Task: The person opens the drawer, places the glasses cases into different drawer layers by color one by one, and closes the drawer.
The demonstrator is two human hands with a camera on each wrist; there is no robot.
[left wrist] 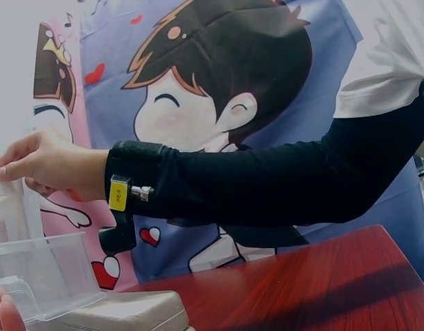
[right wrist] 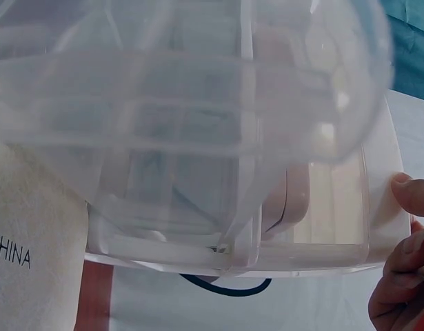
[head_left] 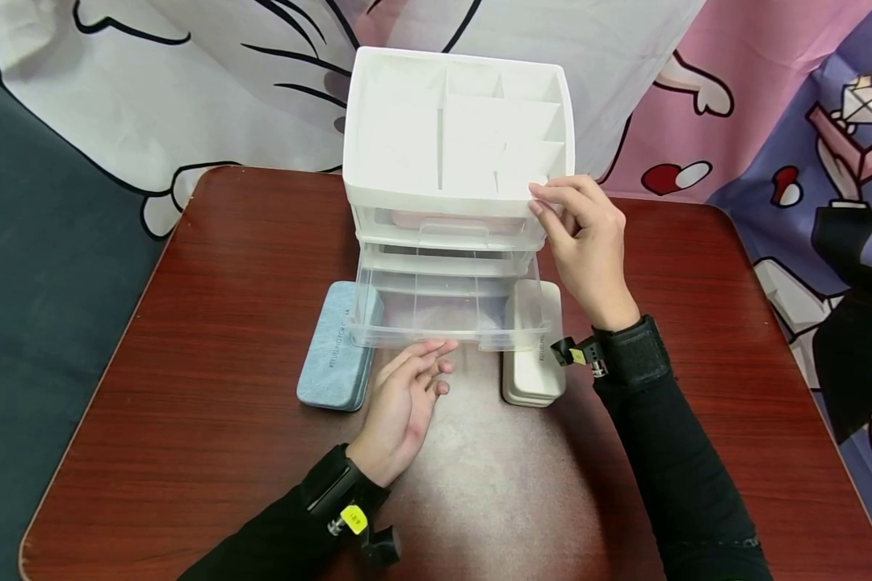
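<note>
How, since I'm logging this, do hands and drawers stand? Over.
Right hand pinches front corner of cabinet. Left hand near pulled-out clear drawer. Blue case, white case either side.

The cream case (right wrist: 36, 207) bears the printed word "CHINA" (right wrist: 10, 249).

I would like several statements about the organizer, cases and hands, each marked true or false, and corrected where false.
1. The clear drawer is pulled out. True.
2. The right hand touches the front right corner of the white organizer. True.
3. In the head view, the blue case lies right of the cream case. False: the blue case lies left of the cream case.
4. The left hand grips a case. False: the left hand holds nothing.
5. Both cases lie on the table. True.
</note>
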